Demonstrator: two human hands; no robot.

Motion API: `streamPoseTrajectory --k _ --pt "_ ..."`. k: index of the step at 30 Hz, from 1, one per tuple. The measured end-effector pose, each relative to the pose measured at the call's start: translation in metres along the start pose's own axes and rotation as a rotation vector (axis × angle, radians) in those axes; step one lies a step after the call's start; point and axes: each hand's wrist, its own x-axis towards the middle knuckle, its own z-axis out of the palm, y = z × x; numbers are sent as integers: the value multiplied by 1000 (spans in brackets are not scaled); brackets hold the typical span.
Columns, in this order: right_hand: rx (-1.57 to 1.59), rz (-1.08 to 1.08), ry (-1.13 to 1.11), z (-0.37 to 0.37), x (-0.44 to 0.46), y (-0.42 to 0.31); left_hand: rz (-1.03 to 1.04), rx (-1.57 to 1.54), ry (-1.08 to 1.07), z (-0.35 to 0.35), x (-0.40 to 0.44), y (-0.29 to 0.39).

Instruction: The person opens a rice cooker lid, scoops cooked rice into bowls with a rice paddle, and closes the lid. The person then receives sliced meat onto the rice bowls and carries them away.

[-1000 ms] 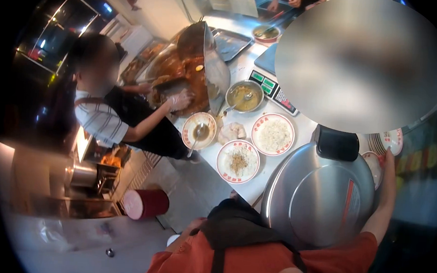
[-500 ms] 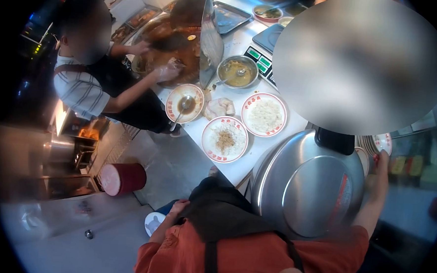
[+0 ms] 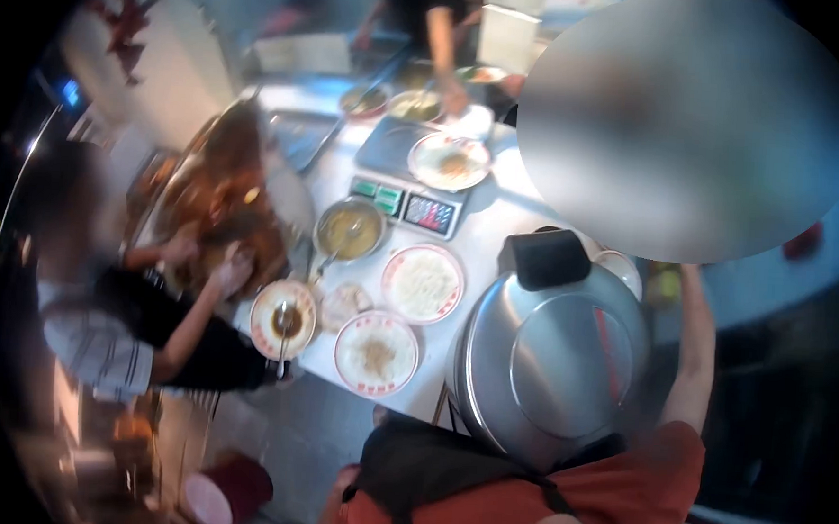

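My right arm [image 3: 692, 343] reaches forward past the large steel pot lid [image 3: 566, 355]; a grey blurred oval hides the hand and anything in it. At my hip, a small part of my left hand [image 3: 345, 478] shows beside the dark apron, its fingers hidden. Left of the lid's black handle [image 3: 548, 259] lies a red-rimmed plate [image 3: 389, 284] of what looks like white rice. Nearer me is a similar plate [image 3: 342, 353] with a brown topping in its middle. A pale dish [image 3: 618, 268] is partly visible behind the lid.
A plate [image 3: 419, 158] of food rests on the scale [image 3: 431, 213]. Left are a steel bowl [image 3: 321, 228], a crumpled cloth [image 3: 344, 305] and a sauce plate [image 3: 260, 325] with a spoon. A co-worker [image 3: 103, 331] handles food in a large pan; another person's hand [image 3: 454, 98] is behind the scale.
My view has swung, shifting the table left and down. My right hand, earlier beside stacked plates, has gone behind the blurred oval. A plate on the scale and another person have come into sight.
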Motion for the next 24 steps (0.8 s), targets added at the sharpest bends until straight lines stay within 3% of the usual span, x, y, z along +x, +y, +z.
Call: streamPoseTrajectory --k 1,3,6,15,20,22,24 --pt "310 105 -88 -21 -18 -18 -84 -156 -9 -12 4 3" --pt "552 225 -131 -50 -36 -32 -214 -425 15 -37 11 16" --pt "555 244 -187 -110 -79 -67 -183 -533 8 -72 20 34" --pt "734 -7 -457 -209 -231 -160 134 -287 -132 -196 63 91" --pt "754 -66 -611 -227 -337 -198 289 -183 -126 -250 32 133" --pt "801 -24 -756 -236 -378 -206 409 -336 -86 -268 4 160" --pt "819 -103 -837 -231 -411 -201 609 -931 -185 -288 -34 222"
